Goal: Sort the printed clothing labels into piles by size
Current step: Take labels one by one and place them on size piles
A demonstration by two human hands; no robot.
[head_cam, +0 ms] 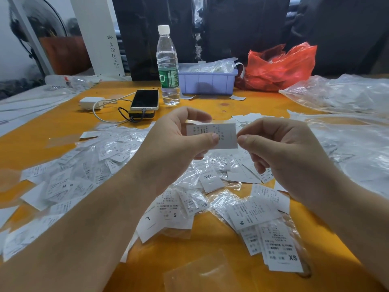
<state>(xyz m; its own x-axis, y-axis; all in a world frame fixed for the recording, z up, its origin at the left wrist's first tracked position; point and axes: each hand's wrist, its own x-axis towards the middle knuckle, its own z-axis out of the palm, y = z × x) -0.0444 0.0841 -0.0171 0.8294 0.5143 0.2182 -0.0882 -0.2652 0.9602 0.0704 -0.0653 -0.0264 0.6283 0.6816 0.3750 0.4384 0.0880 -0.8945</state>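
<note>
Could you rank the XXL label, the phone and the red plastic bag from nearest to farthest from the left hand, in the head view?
From the left hand:
1. XXL label, just below it.
2. Phone, beyond, slightly left.
3. Red plastic bag, far back right.
</note>
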